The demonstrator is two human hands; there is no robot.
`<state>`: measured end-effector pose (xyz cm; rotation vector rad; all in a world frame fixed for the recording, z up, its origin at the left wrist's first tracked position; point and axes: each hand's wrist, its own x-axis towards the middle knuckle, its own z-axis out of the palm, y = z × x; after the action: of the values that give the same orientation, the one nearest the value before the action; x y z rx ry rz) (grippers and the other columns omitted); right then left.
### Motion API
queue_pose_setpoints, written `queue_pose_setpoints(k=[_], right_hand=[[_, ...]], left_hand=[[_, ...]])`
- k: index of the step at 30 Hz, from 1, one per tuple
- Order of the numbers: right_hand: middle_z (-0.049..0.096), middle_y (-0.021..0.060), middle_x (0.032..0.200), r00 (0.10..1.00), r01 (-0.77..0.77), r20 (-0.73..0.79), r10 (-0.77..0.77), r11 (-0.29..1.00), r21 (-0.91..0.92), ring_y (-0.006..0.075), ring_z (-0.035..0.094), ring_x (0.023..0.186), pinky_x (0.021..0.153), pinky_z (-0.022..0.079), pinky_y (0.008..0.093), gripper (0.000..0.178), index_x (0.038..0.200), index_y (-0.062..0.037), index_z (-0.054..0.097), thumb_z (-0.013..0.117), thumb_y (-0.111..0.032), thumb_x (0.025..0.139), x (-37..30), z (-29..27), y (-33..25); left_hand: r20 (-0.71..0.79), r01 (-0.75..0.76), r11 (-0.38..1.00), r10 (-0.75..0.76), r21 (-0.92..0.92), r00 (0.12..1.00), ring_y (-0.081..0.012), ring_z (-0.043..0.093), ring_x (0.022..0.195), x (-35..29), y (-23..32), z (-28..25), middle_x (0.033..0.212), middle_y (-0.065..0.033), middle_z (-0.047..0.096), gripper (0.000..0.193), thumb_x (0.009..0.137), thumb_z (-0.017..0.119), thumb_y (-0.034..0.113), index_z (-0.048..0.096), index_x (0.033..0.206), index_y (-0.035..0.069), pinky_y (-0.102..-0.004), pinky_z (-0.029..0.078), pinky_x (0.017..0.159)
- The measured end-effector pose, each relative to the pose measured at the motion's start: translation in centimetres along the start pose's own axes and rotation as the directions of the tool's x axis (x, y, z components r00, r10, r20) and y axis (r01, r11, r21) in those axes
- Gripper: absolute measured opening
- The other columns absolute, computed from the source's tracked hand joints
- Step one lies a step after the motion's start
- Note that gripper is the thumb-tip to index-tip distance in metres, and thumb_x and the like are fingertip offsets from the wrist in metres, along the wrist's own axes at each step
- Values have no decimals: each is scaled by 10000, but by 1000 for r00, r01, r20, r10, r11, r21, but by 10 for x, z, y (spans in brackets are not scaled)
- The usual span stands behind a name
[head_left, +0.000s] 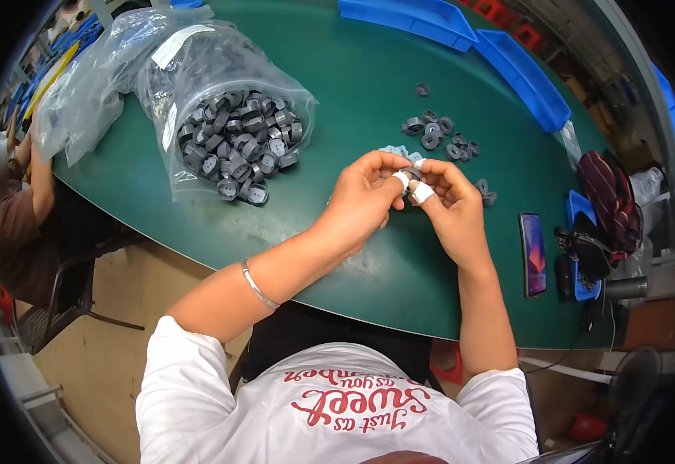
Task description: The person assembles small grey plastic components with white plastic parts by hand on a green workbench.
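Note:
My left hand (362, 195) and my right hand (455, 207) meet above the green table, both with fingers pinched around one small dark grey plastic part (411, 175). White tape wraps some fingertips, and the fingers cover most of the part. Just beyond my hands lie some small pale blue pieces (394, 151), partly hidden. Several loose round grey parts (432, 136) are scattered past my right hand. To the left, a clear plastic bag (221, 66) lies open toward me, with a heap of similar grey parts (241, 143) spilling from its mouth.
Blue trays (523, 81) line the table's far right edge. A phone (534, 255) lies right of my right forearm, beside a blue basket (582, 209) and a dark striped cloth (610, 193). Another person (20, 224) sits at the left, beyond the green table's (337, 93) curved edge.

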<state>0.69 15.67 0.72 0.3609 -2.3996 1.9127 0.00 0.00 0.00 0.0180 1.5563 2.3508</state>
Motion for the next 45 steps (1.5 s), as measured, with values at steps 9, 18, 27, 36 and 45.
queue_pose_setpoints(k=[9, 18, 27, 36, 45], right_hand=[[638, 62, 904, 984, -177, -18, 178, 983, 57, 87, 605, 764, 686, 499, 223, 189, 1033, 45, 586, 617, 11, 850, 2, -12, -4], [634, 45, 813, 950, -302, 113, 292, 948, 96, 97, 608, 673, 611, 498, 223, 193, 987, 0, 587, 671, -38, 818, 6, -19, -5], [633, 67, 857, 968, -250, 59, 243, 947, 203, 121, 633, 768, 696, 518, 234, 202, 1015, 11, 561, 647, 26, 833, 7, -16, -8], [620, 73, 1017, 980, 196, -19, -196, 981, -7, 157, 608, 968, 861, 505, 292, 191, 1009, 4, 628, 579, 59, 833, 5, -11, 6], [629, 94, 1028, 996, -70, -43, 80, 978, 195, 139, 607, 966, 858, 501, 277, 246, 1089, 19, 579, 617, 29, 846, 5, -15, -1]], left_hand=[[5, 111, 994, -112, 16, 994, -36, 485, 568, 1, 2, -2, 722, 0, 565, 204, 933, 553, 113, 626, 1084, -3, -187, 339, 416], [-22, 97, 992, -95, 82, 995, -29, 470, 554, 2, -3, 0, 713, 6, 564, 196, 930, 589, 137, 634, 1062, -2, -180, 328, 421], [26, 92, 995, -94, 46, 995, -28, 473, 587, 4, 3, -2, 806, 8, 579, 244, 911, 633, 168, 613, 1088, 0, -171, 334, 433], [111, 78, 996, -83, 44, 990, -25, 487, 638, 2, 1, -4, 907, -2, 593, 310, 882, 662, 133, 587, 1153, 3, -174, 380, 492], [82, -338, 855, 333, 393, 939, -26, 473, 646, 1, -8, -1, 967, -24, 581, 342, 821, 657, -16, 591, 1156, 5, -195, 436, 628]])
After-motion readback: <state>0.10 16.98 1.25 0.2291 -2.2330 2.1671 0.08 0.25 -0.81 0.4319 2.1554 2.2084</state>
